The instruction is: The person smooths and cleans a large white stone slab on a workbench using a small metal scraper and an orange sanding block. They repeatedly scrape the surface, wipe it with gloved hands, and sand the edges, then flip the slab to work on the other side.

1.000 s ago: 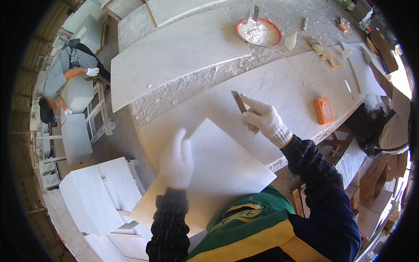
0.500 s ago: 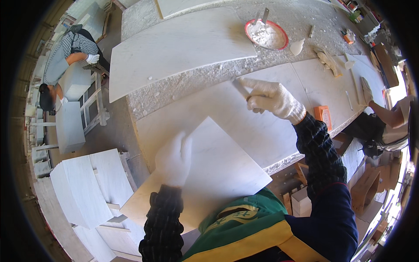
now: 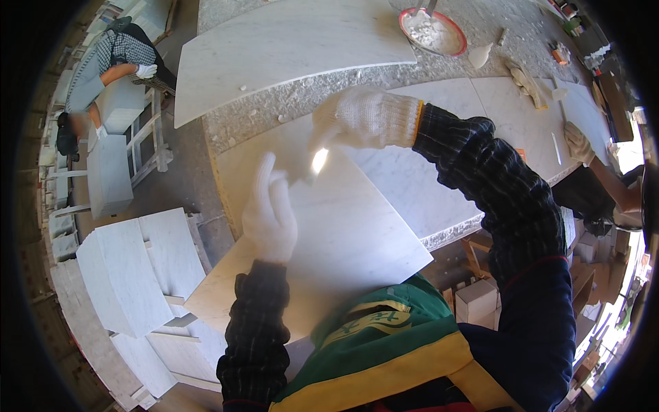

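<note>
A white marble tile (image 3: 364,237) lies turned at an angle in front of me, its near part over my green and yellow apron. My left hand (image 3: 269,213), in a white knit glove, is at the tile's left side with its fingers stretched out and nothing in them. Above the tile's far corner, my gloved right hand (image 3: 367,120) grips a small metal scraper (image 3: 319,161). The scraper's blade points down toward the tile and glints brightly; its handle is hidden in the glove. Whether the blade touches the tile I cannot tell.
Large marble slabs (image 3: 295,41) lie on the dusty bench. A red-rimmed bowl (image 3: 453,48) of white paste stands at the back, near a pair of gloves (image 3: 527,84). Stacked slabs (image 3: 123,275) stand at left. One co-worker (image 3: 113,75) bends at far left; another's hand (image 3: 579,143) rests at right.
My right hand has swung left and toward me with the scraper, from over the bench slab to the tile's far corner. My left hand's fingers have spread and lifted somewhat.
</note>
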### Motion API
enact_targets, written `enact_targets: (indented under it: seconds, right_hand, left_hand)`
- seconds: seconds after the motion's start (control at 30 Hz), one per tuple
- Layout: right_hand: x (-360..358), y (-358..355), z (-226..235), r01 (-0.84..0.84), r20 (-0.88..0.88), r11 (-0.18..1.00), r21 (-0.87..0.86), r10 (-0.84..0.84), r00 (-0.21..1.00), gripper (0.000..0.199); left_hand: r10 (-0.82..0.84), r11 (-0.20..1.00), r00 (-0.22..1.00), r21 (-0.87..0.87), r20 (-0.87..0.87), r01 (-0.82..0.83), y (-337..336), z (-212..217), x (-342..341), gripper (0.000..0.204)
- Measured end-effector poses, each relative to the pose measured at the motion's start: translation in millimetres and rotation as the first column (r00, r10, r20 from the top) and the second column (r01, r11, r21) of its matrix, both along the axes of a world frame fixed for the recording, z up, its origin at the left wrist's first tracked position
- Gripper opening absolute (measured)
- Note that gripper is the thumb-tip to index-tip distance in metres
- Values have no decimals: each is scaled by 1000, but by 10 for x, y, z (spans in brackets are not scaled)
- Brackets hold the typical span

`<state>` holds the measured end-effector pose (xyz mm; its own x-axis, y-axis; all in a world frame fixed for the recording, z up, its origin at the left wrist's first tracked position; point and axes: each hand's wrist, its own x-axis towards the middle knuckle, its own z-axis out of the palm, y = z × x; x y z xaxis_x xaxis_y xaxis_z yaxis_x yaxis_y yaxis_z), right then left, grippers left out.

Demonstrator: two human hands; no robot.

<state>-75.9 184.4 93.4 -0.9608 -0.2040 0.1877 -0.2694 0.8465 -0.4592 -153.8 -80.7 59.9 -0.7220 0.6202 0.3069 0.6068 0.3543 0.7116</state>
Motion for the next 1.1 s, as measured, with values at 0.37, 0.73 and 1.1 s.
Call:
enact_targets:
  seconds: [0.37,0.73,1.1]
  right_hand:
    - [32,164,-124,-102,-80,988,113,111,991,32]
    - [-76,123,-24,-159,171,952,263,116,978,26]
    - [-74,70,-10,-68,195,988,140,40,980,25]
  left_hand:
    - [-19,998,1000,-54,-1,19,-2,-36,-21,36]
    - [-18,999,999,-51,-32,16,7,-62,-11,35]
    - [-46,998,997,-53,-64,42,-2,-51,-8,35]
